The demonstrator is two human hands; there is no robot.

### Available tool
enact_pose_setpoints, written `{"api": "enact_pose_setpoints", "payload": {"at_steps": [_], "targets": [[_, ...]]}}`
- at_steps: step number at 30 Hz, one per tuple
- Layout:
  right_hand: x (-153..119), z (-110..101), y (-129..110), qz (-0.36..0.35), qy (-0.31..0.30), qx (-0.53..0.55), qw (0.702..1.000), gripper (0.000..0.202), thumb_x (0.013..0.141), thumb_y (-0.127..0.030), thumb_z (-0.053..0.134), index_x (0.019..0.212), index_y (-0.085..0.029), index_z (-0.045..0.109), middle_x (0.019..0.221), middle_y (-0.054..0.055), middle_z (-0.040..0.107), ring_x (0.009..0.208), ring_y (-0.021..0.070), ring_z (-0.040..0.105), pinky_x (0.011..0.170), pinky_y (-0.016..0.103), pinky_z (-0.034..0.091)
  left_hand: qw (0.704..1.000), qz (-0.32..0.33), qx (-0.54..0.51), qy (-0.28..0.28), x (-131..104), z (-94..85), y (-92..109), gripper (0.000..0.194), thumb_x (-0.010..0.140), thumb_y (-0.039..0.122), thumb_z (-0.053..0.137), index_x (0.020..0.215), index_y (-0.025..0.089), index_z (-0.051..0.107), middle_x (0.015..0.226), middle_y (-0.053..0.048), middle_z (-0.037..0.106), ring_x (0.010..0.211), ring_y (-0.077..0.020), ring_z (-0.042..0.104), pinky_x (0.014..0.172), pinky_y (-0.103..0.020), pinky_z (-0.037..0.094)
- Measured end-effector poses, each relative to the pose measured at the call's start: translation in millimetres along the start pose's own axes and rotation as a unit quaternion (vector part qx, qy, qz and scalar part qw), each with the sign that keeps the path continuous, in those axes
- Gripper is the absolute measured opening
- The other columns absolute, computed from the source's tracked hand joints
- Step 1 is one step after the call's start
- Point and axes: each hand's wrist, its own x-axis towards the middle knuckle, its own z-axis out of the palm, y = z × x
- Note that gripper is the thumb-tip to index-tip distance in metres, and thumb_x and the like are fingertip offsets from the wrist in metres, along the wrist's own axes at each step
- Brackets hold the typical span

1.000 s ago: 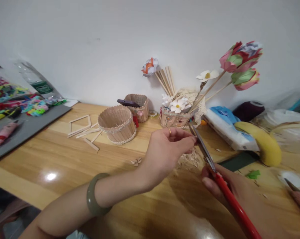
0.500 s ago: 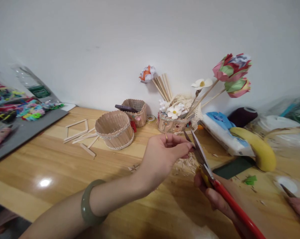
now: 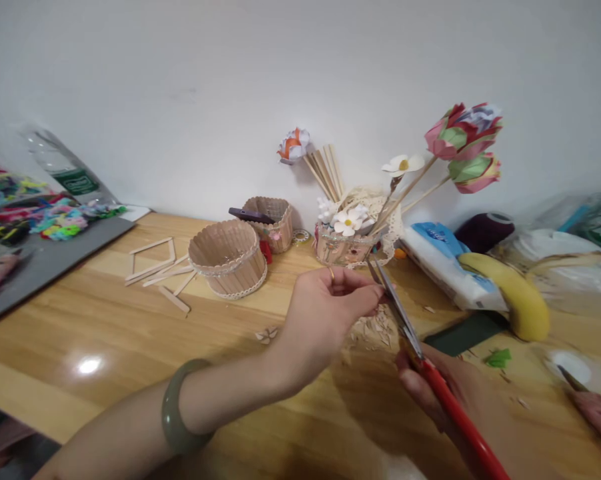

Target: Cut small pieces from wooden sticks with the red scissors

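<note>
My left hand (image 3: 328,313), with a ring and a green bangle, is closed in a pinch. Whatever sits between its thumb and finger is too small to make out. My right hand (image 3: 435,393) grips a pair of scissors (image 3: 405,320) with a long red handle. The blades point up and left, slightly parted, with their tips close to my left fingertips. Beneath my hands, small wood chips (image 3: 375,330) lie scattered on the wooden table (image 3: 260,413). A small petal-shaped cluster of chips (image 3: 266,335) rests left of them.
Two wooden-stick baskets (image 3: 230,260) stand behind, one holding a phone (image 3: 252,215). A decorated basket (image 3: 343,250) carries paper flowers (image 3: 463,133) and sticks. To the right lie a tissue pack (image 3: 450,267), a banana (image 3: 515,293) and a knife (image 3: 590,407). Flat sticks (image 3: 153,260) lie left.
The scissor blades have closed partway, and my right hand's fingers have drawn together on the handles. My left hand stays nearly still. The view has shifted slightly.
</note>
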Motion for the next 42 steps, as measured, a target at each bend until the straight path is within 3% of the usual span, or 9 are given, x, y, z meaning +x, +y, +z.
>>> {"api": "enact_pose_setpoints", "payload": {"at_steps": [4,7,10,18,27,34,42], "targets": [[0,0,0,-0.014,0.015,-0.015,1.000,0.050,0.071,-0.071,0.046,0.058,-0.023,0.042,0.051,-0.006,0.034,0.048,0.0125,0.031,0.046,0.026,0.026,1.000,-0.002,-0.002,0.008,-2,1.6,1,0.006,0.063,0.012,0.067,0.061,0.012,0.062,0.057,0.002,0.061,0.056,-0.0063,0.054,0.060,-0.020,0.045],[1,-2,-2,-0.034,-0.012,-0.001,0.999,0.061,0.069,-0.082,0.036,0.060,-0.022,0.045,0.051,-0.004,0.040,0.047,0.0124,0.033,0.045,0.025,0.028,1.000,-0.010,-0.012,0.004,-2,1.6,2,0.006,0.064,0.014,0.068,0.061,0.011,0.063,0.057,0.001,0.061,0.056,-0.0062,0.055,0.060,-0.020,0.045],[2,-5,-3,-0.058,-0.045,0.040,0.996,0.063,0.066,-0.084,0.038,0.064,-0.022,0.047,0.053,-0.004,0.044,0.048,0.0122,0.038,0.046,0.025,0.030,0.999,-0.016,-0.028,-0.006,-2,1.5,2,0.007,0.063,0.015,0.069,0.062,0.011,0.064,0.057,0.001,0.061,0.056,-0.0060,0.055,0.059,-0.019,0.045],[5,-9,0,-0.064,-0.099,0.073,0.990,0.061,0.068,-0.082,0.038,0.065,-0.022,0.044,0.053,-0.006,0.035,0.045,0.0106,0.030,0.044,0.026,0.024,0.998,-0.025,-0.056,-0.018,-5,2.2,0,0.009,0.063,0.017,0.071,0.061,0.012,0.063,0.057,0.002,0.061,0.056,-0.0055,0.054,0.059,-0.019,0.045],[3,-6,2,-0.038,-0.061,0.075,0.995,0.061,0.066,-0.082,0.041,0.061,-0.022,0.043,0.052,-0.006,0.034,0.043,0.0093,0.028,0.040,0.024,0.023,0.999,-0.024,-0.026,-0.006,-6,2.0,2,0.007,0.065,0.016,0.067,0.061,0.012,0.063,0.055,0.002,0.059,0.055,-0.0058,0.053,0.058,-0.019,0.043],[-1,-6,-3,-0.055,-0.021,0.031,0.998,0.053,0.074,-0.074,0.042,0.063,-0.023,0.045,0.050,-0.005,0.036,0.043,0.0108,0.030,0.042,0.026,0.025,0.999,-0.031,-0.024,0.005,-6,4.1,4,0.007,0.064,0.013,0.067,0.059,0.012,0.062,0.056,0.002,0.059,0.055,-0.0062,0.052,0.057,-0.019,0.042],[1,1,9,-0.034,-0.024,0.002,0.999,0.046,0.080,-0.065,0.041,0.059,-0.024,0.036,0.056,-0.002,0.038,0.051,0.0149,0.037,0.045,0.028,0.028,0.999,-0.023,-0.012,0.022,-7,5.4,4,0.007,0.063,0.013,0.067,0.059,0.013,0.062,0.056,0.002,0.059,0.055,-0.0071,0.052,0.057,-0.020,0.043]]}}
